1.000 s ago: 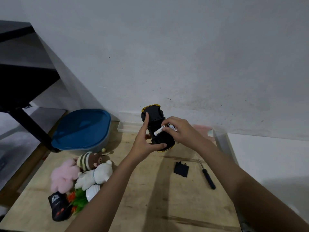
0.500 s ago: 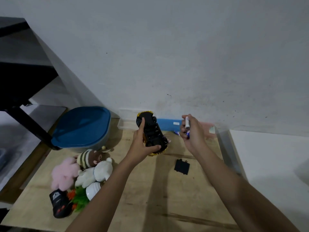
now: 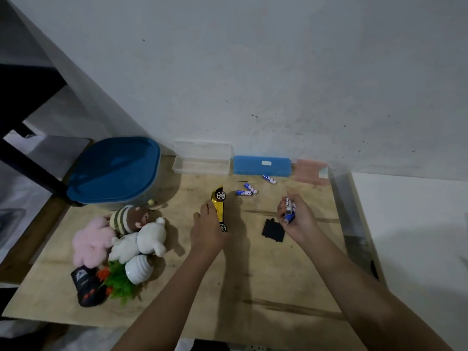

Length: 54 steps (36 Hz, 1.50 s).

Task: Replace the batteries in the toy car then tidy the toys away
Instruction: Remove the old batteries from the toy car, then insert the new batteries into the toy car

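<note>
Worktop: pale wood, set against a grey wall.

Toy car: yellow, tipped on its side at the middle of the worktop, wheels facing right. Left hand grips it from the left, fingers curled round the body.

Right hand: raised just above the worktop, right of the car, fingers pinching two blue-and-white batteries.

Battery cover: black, flat on the worktop, just beside the right hand.

Loose batteries: three, lying between the car and the blue case at the wall.

Clear box: left of the blue case, lid open.

Blue-lidded tub: far left corner.

Soft toys: pink, white and striped, heaped at the left with a white vase, green leaves and a black toy.
</note>
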Motion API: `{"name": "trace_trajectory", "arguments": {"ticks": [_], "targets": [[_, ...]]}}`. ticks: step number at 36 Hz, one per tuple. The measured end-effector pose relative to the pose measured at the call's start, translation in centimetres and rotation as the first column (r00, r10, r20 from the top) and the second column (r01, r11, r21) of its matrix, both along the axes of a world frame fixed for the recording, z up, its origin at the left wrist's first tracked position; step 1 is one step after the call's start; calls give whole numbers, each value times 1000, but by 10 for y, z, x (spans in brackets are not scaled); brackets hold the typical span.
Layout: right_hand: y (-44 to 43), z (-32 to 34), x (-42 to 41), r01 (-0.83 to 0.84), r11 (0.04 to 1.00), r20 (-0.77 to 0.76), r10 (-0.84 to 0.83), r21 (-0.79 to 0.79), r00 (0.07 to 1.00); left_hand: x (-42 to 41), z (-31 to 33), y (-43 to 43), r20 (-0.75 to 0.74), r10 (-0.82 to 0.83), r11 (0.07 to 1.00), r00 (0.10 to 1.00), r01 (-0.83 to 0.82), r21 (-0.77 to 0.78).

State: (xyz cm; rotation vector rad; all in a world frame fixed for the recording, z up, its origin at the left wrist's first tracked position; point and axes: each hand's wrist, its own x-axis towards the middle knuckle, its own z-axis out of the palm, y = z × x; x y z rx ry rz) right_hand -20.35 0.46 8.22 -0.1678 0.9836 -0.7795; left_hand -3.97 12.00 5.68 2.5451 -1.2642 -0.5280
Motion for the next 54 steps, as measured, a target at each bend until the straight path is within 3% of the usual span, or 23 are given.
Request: {"name": "trace_trajectory", "arguments": {"ticks": [6,12,20,27,29,32,34,38,41,46,49,54], "targets": [[4,-12,-15,-51,999,-49,51,-5,998,-9,-9,-5,101,-109,993,989,112,-22],[3,-19,-27,-67,998,-64,67,-6,996,-21,-23,-6,-250,-117,988,961,87,-130],[-11,-16,-39,-73,988,-133,55,-137,990,-46,-20,-24,-96,-84,996,992,86,20],[-37,-8,-48,-96,969,-183,54,-227,982,-62,-16,-43,-56,-26,991,998,33,126],[-47,-4,-52,-56,973,-170,17,-225,985,-62,-12,-51,-80,-34,999,996,37,38],[-65,-2,-57,-10,961,-160,-36,-275,986,-65,-5,-73,-158,-106,974,982,70,-215],[-78,-3,-62,-71,933,-284,-35,-354,958,-70,-2,-93,-257,-152,952,954,71,-297],[-106,-5,-73,-408,785,-706,-52,-466,706,-84,-7,-134,-559,-99,962,823,-65,-266],[-126,-7,-78,-596,589,-810,-188,-545,556,-96,-18,-161,-631,-67,971,773,-96,-221],[-153,-29,-79,-898,334,-948,-237,-286,214,-112,-43,-189,-657,-87,960,749,-114,-257],[-163,-47,-76,-981,193,-975,-219,-14,-29,-120,-54,-197,-668,-83,948,739,-147,-281],[-169,-65,-79,-985,154,-918,-373,81,-134,-128,-65,-209,-644,-107,931,757,-150,-331]]}}
